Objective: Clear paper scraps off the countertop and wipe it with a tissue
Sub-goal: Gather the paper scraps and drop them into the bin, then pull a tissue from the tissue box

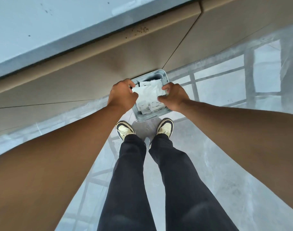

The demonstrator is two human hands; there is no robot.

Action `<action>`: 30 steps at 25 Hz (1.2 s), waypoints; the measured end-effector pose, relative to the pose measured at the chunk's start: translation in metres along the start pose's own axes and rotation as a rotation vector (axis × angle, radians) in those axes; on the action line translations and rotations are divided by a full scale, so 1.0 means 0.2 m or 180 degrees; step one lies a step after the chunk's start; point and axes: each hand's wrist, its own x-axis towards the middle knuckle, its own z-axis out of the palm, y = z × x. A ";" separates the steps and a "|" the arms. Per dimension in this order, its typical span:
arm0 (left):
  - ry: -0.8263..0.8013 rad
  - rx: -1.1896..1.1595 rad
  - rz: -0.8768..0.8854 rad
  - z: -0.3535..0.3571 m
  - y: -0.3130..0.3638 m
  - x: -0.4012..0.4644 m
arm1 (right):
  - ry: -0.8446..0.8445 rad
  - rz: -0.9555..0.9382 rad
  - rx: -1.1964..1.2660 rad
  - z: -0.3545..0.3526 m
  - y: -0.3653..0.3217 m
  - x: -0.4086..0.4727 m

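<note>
1. The pale blue-grey stone countertop (42, 27) carries a few small dark specks.
2. Just below the countertop, the flat beige cabinet fronts (95, 64) show a cluster of brown spots.
3. The square silver-grey metal bin (165, 77) holds white crumpled paper (149, 94) with faint grey marks.
4. The glossy grey marbled floor (225, 164) reflects a pale window grid.
5. The black-and-cream sneakers (124, 130) sit under black trousers (132, 180).

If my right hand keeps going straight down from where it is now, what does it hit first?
Most likely the near right rim of the metal bin on the floor, since the right hand hangs over that edge holding the white paper; depth is unclear.
</note>
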 end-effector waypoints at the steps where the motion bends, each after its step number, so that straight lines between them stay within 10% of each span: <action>1: 0.0016 -0.0023 -0.0003 -0.03 0.02 -0.03 | -0.0042 0.0003 -0.0012 -0.03 -0.02 -0.04; 30: 0.0553 0.0851 0.0888 -1.18 0.74 -0.90 | 0.0289 -0.0821 -0.0441 -1.03 -0.83 -1.05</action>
